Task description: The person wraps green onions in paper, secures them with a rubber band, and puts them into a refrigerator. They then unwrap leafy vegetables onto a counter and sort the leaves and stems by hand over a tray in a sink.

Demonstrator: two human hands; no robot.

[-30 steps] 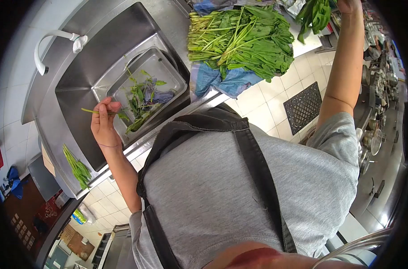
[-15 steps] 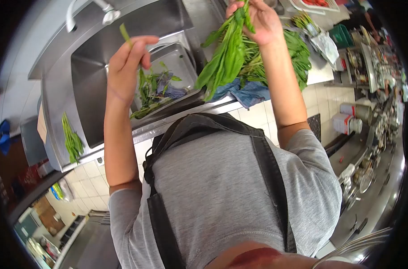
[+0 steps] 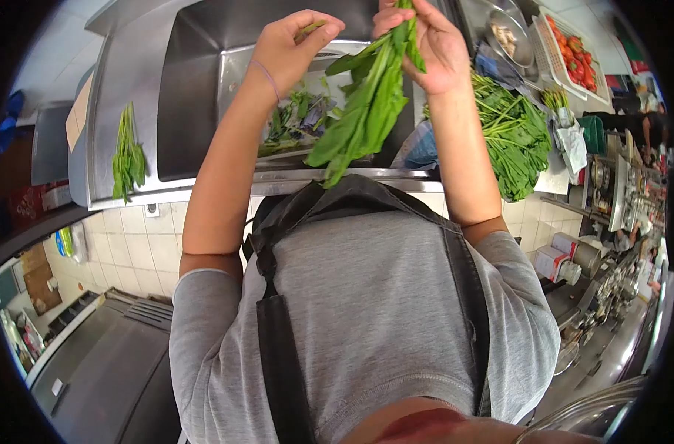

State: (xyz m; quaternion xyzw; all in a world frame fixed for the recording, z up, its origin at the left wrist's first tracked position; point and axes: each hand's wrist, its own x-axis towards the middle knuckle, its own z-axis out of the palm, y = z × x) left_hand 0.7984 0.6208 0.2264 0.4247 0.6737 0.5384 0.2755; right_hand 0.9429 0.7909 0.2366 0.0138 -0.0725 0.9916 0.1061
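Note:
My right hand (image 3: 433,48) grips a bunch of leafy greens (image 3: 377,103) by the stems, and its leaves hang down over the sink's front edge. Left of it, my left hand (image 3: 296,44) pinches a thin green stem (image 3: 311,27) between thumb and fingers. Below, in the sink (image 3: 196,96), a metal tray holds loose leaf scraps (image 3: 300,115). A large pile of greens (image 3: 511,137) lies on the counter to the right, partly behind my right forearm. A small bunch (image 3: 128,159) rests on the steel ledge left of the sink.
Beyond the pile are a bowl (image 3: 508,41) with pale pieces and a white basket (image 3: 551,55) of red vegetables. A green container (image 3: 593,133) and a wrapped bundle (image 3: 571,144) stand at the right. A person (image 3: 648,122) is far right.
My right hand has come in from the far right with the greens, now in front of my chest. My left hand has risen from over the tray toward it. The view has turned.

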